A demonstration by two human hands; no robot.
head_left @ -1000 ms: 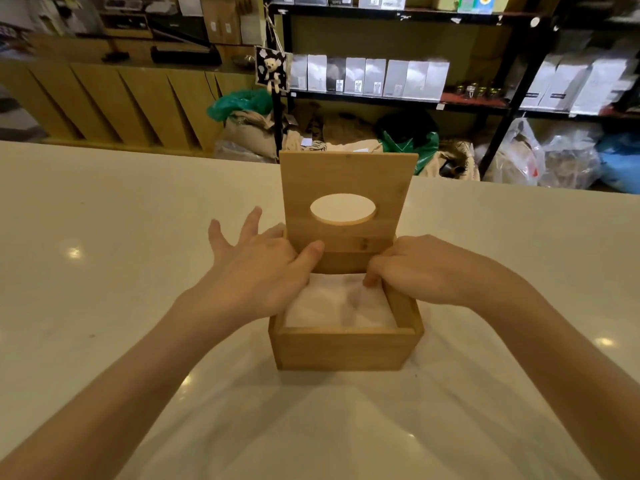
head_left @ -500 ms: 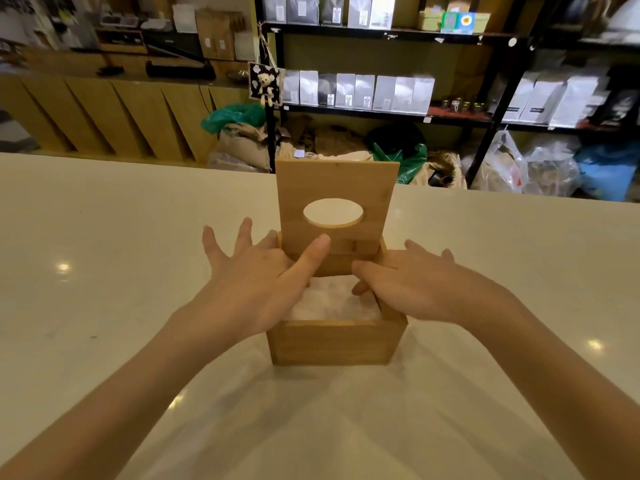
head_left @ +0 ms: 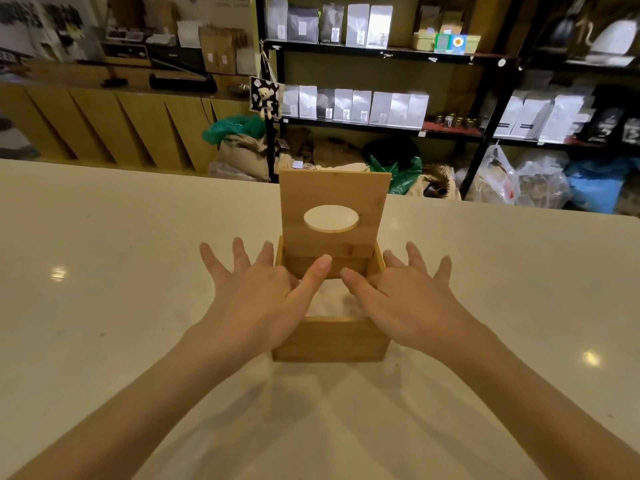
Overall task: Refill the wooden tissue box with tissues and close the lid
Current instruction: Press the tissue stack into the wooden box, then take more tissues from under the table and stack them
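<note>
Both hands, left (head_left: pixel 256 299) and right (head_left: pixel 408 303), splay empty over the open wooden tissue box (head_left: pixel 329 339) mid-counter (head_left: pixel 104 271), stocked shelves (head_left: pixel 381 123) beyond its far edge.

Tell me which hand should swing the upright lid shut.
Left, narrowly. The left hand has its thumb raised nearest the lid, while the right hand sits lower over the tissues. Both are open and empty.

Beyond the pale tabletop (head_left: pixel 104 271), black shelves (head_left: pixel 381 51) hold silver pouches (head_left: pixel 360 105); a small teddy bear (head_left: pixel 265 98) hangs there, sacks (head_left: pixel 239 154) below.
</note>
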